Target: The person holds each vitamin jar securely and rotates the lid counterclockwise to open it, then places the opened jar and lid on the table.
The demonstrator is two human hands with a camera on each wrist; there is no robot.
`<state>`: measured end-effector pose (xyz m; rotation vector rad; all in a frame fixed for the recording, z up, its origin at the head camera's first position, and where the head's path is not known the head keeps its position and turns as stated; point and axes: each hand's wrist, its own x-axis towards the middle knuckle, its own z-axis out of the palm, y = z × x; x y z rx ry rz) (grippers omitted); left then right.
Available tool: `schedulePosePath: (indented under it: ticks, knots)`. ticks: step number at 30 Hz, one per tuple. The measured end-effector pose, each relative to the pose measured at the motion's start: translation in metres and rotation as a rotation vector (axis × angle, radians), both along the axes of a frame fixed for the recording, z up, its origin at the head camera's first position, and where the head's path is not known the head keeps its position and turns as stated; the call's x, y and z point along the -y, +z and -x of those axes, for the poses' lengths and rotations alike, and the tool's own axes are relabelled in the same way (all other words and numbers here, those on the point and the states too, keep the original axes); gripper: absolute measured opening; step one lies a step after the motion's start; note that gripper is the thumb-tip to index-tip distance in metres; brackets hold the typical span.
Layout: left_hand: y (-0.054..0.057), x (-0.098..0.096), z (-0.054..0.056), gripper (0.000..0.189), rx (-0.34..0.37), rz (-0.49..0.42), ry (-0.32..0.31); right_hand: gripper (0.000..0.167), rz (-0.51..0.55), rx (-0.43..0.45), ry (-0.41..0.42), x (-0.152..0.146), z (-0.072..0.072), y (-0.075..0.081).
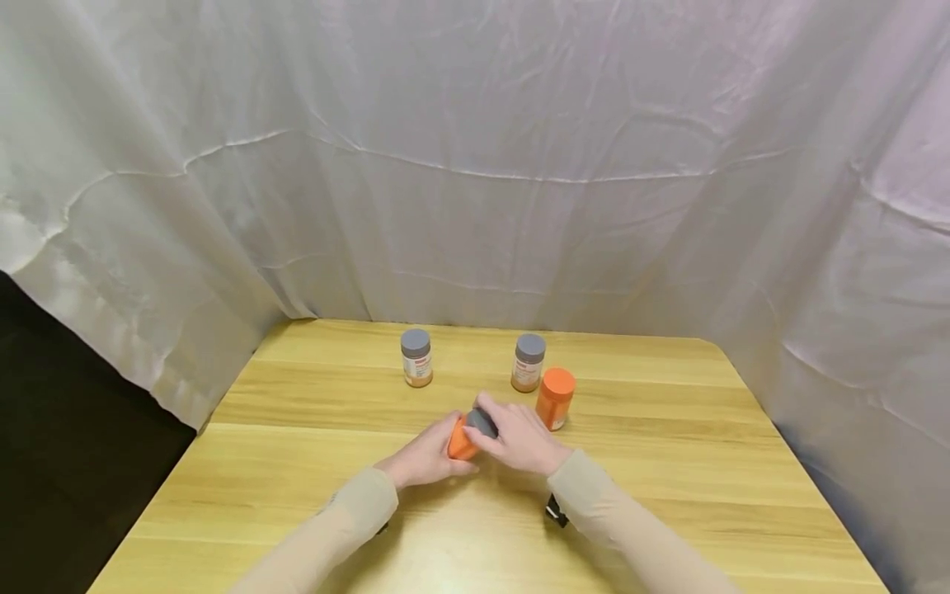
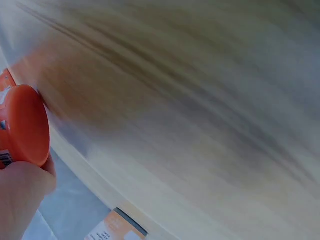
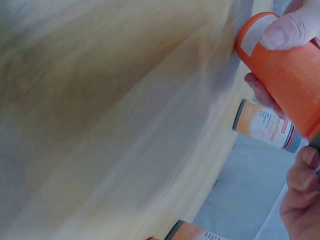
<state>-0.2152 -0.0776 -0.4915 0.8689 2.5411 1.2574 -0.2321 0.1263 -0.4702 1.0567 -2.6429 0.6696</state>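
Observation:
An orange bottle (image 1: 460, 444) with a dark grey lid (image 1: 483, 422) is tilted above the middle of the table. My left hand (image 1: 426, 456) grips its body, thumb on one side and fingers on the other. The fingers of my right hand (image 1: 521, 437) are curled round the lid. In the left wrist view the round orange base (image 2: 31, 125) faces the camera, with part of the left hand (image 2: 24, 197) beneath it. The right wrist view shows the bottle's orange side (image 3: 287, 67) and the curled right fingers (image 3: 303, 182) at the lid end.
Beyond the hands stand two labelled bottles with grey lids, one at the left (image 1: 417, 363) and one at the right (image 1: 528, 367). An orange-lidded orange bottle (image 1: 554, 400) stands just past the right hand. A pale curtain (image 1: 475, 223) surrounds the wooden table (image 1: 297, 462).

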Motion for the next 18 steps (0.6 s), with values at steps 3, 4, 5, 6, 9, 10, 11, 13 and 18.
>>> schedulePosePath:
  ticks: [3,4,5,6,9,10,11,13,18]
  knots:
    - [0.001,0.002,-0.001,0.055,0.025,-0.005,-0.018,0.027,0.011,0.043,0.038,-0.003,-0.001,0.002]
    - [0.0,0.003,-0.001,0.055,0.035,-0.006,-0.024,0.027,0.018,0.056,0.052,-0.004,-0.002,0.003]
    - [0.0,0.004,-0.002,0.055,0.044,-0.009,-0.029,0.028,0.023,0.065,0.066,-0.005,-0.002,0.003]
    - [0.0,0.004,-0.002,0.055,0.048,-0.009,-0.031,0.029,0.03,0.075,0.081,-0.006,-0.003,0.004]
    - [-0.002,0.005,-0.002,0.055,0.042,-0.001,-0.028,0.033,0.039,0.095,0.11,-0.009,-0.005,0.005]
    - [-0.002,0.005,-0.002,0.055,0.037,0.004,-0.023,0.035,0.041,0.098,0.117,-0.01,-0.005,0.005]
    - [-0.002,0.005,-0.002,0.055,0.031,0.009,-0.017,0.036,0.047,0.103,0.124,-0.011,-0.006,0.005]
    - [-0.001,0.004,-0.003,0.055,0.008,0.031,-0.006,0.037,0.059,0.107,0.129,-0.013,-0.006,0.004]
    - [0.003,0.003,-0.007,0.054,-0.032,0.095,0.004,0.037,0.107,0.111,0.158,-0.017,-0.008,0.002]
